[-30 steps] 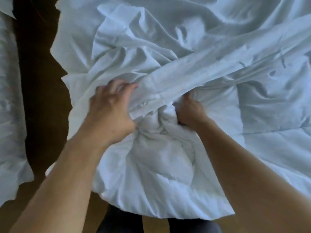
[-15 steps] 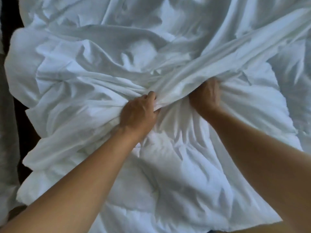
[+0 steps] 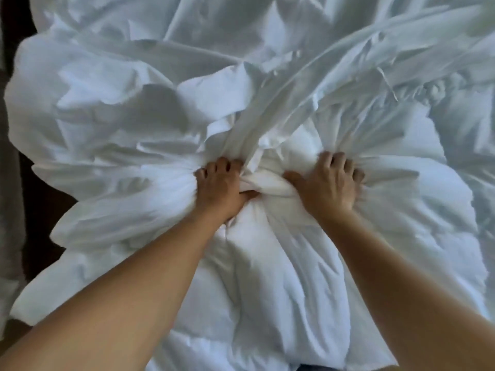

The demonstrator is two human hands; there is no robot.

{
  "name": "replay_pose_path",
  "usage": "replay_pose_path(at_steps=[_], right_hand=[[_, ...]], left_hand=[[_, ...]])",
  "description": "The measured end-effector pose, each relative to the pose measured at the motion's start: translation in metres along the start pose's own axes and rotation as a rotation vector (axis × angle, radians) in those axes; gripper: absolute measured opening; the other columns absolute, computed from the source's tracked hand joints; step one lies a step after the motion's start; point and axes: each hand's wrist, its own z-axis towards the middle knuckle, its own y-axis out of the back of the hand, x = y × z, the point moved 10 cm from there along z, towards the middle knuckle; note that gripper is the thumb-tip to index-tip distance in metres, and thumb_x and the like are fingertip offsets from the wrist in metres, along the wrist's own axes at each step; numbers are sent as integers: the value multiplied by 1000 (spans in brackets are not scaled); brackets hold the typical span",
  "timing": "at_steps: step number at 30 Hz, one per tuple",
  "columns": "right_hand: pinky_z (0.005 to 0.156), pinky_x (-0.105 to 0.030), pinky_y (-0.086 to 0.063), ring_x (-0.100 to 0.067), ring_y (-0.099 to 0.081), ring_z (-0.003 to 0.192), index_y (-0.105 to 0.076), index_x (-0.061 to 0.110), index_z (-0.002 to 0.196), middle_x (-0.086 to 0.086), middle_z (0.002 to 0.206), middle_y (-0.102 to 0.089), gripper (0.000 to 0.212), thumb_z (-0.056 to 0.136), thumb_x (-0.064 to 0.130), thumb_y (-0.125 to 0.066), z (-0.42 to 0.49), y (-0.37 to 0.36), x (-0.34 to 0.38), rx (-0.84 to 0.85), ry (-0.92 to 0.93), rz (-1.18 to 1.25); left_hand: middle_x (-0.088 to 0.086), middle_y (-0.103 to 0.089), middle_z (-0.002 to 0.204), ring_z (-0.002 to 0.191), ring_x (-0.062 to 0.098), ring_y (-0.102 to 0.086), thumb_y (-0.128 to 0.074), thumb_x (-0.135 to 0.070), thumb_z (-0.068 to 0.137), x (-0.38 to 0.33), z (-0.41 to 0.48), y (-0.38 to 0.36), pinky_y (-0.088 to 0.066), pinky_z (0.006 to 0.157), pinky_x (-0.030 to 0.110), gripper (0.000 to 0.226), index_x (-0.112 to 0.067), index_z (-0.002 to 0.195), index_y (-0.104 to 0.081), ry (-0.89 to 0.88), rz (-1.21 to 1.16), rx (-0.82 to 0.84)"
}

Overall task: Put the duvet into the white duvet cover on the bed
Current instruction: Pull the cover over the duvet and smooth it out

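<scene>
The thick white quilted duvet (image 3: pixel 270 285) lies bunched in the near middle, running from the bottom edge up to my hands. The thin, creased white duvet cover (image 3: pixel 112 108) spreads over the bed beyond and to both sides. My left hand (image 3: pixel 223 187) grips a gathered fold of the cover's edge, with fingers curled into the fabric. My right hand (image 3: pixel 328 183) grips gathered cover cloth just right of it, thumb pointing left. A wad of duvet sits between the two hands. How far the duvet reaches inside the cover is hidden.
A dark strip of floor (image 3: pixel 34 199) runs along the left of the bed. More pale fabric (image 3: pixel 10 231) hangs at the far left edge. White bedding fills the rest of the view.
Both hands have moved forward over the bed and now sit further apart, with gathered cover cloth in each. The view has shifted right, so less floor shows on the left.
</scene>
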Motion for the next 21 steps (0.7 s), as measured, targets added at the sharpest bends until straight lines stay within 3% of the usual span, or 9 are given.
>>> replay_pose_path(at_steps=[4,10,14,15,17,18,20,21], right_hand=[[88,-48,-38,-33,-59,108,-55,17,111,-10,113,-64,44,96,57,-45,35,-28,10,117,19,-21],[84,-44,-35,-33,-63,98,-52,22,91,-6,100,-68,23,98,43,-47,44,-7,17,44,27,106],[76,-41,-31,-35,-60,82,-46,19,75,-10,80,-67,36,99,45,-51,51,82,50,-309,99,312],[71,-39,-33,-36,-60,73,-50,16,70,-11,71,-66,42,99,46,-51,62,114,58,-448,74,437],[57,-32,-29,-32,-55,52,-46,17,59,-5,53,-59,48,95,49,-51,105,165,70,-697,-24,652],[53,-32,-28,-26,-51,47,-39,23,57,2,49,-54,49,95,51,-50,130,180,85,-692,-20,730],[59,-35,-40,-23,-56,60,-37,25,61,7,62,-57,50,98,58,-45,162,156,120,-327,114,653],[69,-37,-44,-27,-63,77,-47,25,69,2,78,-65,47,99,60,-42,156,128,130,-138,219,578]], left_hand=[[9,-55,125,116,36,-50,-59,-77,77,-2,17,-20,-35,93,49,71,-22,122,-53,-5,-38,84],[4,-51,136,128,33,-45,-61,-78,74,0,35,-36,-33,103,48,79,-27,133,-52,-14,-203,255],[-7,-72,118,116,16,-65,-72,-74,58,5,34,-19,-48,103,48,78,-26,119,-69,49,-937,298],[-7,-73,116,114,16,-66,-73,-72,55,7,31,-17,-48,102,48,77,-25,116,-71,72,-981,277],[-5,-71,117,119,22,-63,-68,-74,53,4,28,-10,-46,103,48,76,-28,112,-71,32,-780,207],[-5,-70,119,122,24,-61,-66,-76,54,3,29,-8,-45,103,48,75,-30,114,-70,18,-663,186],[-5,-68,123,124,26,-59,-65,-77,55,0,25,-9,-44,104,49,78,-32,119,-67,61,-570,258],[-3,-67,125,124,28,-59,-65,-79,56,-1,24,-5,-43,105,48,81,-31,121,-65,84,-507,258]])
